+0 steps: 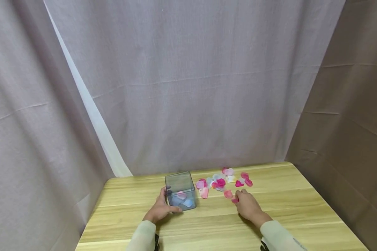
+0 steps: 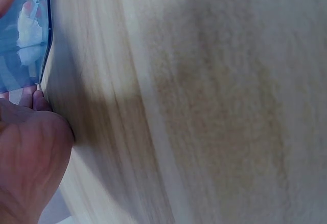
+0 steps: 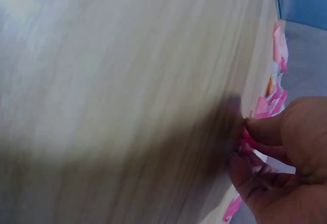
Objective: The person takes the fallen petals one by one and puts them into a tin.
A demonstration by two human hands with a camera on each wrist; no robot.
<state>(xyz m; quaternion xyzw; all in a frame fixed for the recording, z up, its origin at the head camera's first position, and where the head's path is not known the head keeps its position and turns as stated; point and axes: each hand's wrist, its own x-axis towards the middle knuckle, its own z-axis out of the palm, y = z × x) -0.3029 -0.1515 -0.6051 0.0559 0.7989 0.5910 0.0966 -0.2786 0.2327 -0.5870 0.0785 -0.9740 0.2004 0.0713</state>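
Note:
My left hand (image 1: 160, 209) grips a see-through bluish box (image 1: 179, 182), thumb at its front and fingers round its left side. The box leans a little, and a few pink and pale blue petals (image 1: 187, 203) lie inside. In the left wrist view only part of the box (image 2: 25, 55) shows beside the palm. My right hand (image 1: 249, 206) is low over the table, pinching a deep pink petal (image 1: 235, 200) between thumb and fingers. That petal (image 3: 246, 141) is partly hidden by the fingers in the right wrist view.
Several loose petals (image 1: 220, 182) in pink, white and pale blue lie scattered between the box and the right hand, toward the back. The wood-grain table (image 1: 207, 230) has grey curtains (image 1: 207, 104) behind it and at both sides.

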